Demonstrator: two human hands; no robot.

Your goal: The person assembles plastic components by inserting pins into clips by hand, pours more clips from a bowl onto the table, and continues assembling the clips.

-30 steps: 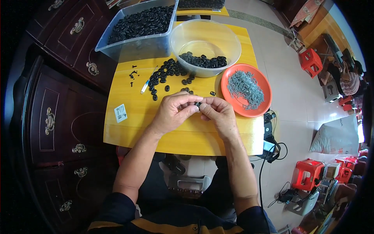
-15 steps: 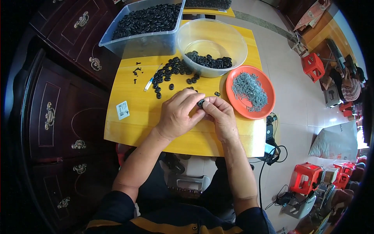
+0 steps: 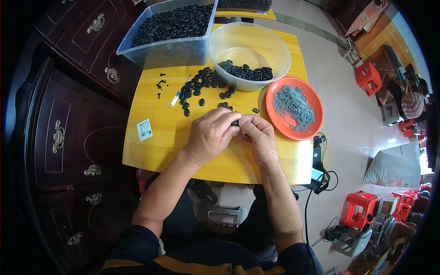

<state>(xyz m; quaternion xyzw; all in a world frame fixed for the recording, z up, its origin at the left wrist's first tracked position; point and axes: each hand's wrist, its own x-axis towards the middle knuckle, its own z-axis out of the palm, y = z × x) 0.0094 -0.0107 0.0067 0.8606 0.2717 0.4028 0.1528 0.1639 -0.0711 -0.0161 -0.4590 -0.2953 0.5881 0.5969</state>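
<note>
A small black oval piece with holes (image 3: pixel 235 123) is pinched between my two hands above the yellow table. My left hand (image 3: pixel 211 133) grips it from the left, thumb and forefinger closed on it. From the other side my right hand (image 3: pixel 259 135) presses its closed thumb and fingers against the piece; anything else in that grip is hidden. Just beyond my fingers lie a few similar black pieces (image 3: pixel 224 106), with a single one (image 3: pixel 255 110) near the plate. An orange-red plate (image 3: pixel 318 110) of grey screw-like parts (image 3: pixel 295 107) stands beside my right hand.
A clear round bowl (image 3: pixel 256 52) holds some black pieces; a clear bin (image 3: pixel 178 59) full of them stands behind. Loose black pieces (image 3: pixel 201 82), a slim white-and-blue tool (image 3: pixel 175 98) and a white label (image 3: pixel 144 129) lie on the table (image 3: pixel 160 149). Dark cabinets (image 3: pixel 59 137) border the left.
My hands have drawn slightly closer together and turned the black piece, so less of its face shows. More of the loose pieces behind my fingers are visible.
</note>
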